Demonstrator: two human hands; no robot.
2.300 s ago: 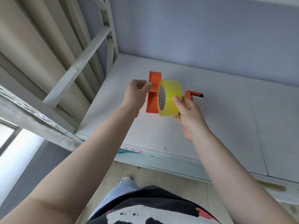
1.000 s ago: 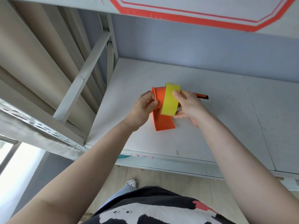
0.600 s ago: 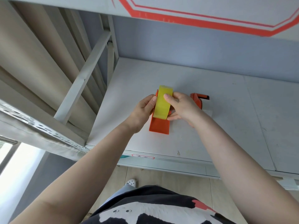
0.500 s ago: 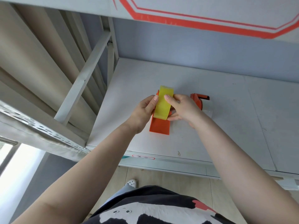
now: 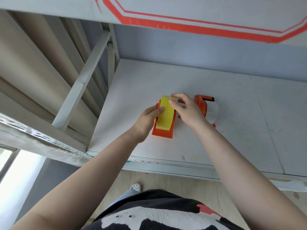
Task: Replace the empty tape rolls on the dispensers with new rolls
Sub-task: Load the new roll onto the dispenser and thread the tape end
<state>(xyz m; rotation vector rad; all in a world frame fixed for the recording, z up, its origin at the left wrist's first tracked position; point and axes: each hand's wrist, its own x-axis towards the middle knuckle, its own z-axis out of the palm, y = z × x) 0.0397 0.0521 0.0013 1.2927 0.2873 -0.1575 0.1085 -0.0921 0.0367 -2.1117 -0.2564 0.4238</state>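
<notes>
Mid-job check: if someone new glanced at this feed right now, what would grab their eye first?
First the bright yellow tape roll, seated in an orange dispenser near the middle of the white table, with the left hand at its left side and the right hand touching its top. Next, a second orange dispenser with a clear roll, just right of the right hand. Above, a red outline crosses the overhead panel.

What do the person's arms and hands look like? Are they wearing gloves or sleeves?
No gloves and no sleeves in view. The left hand and right hand are bare, and both forearms are uncovered. No rings, watch or bracelets show. Fingernails look short and plain.
</notes>
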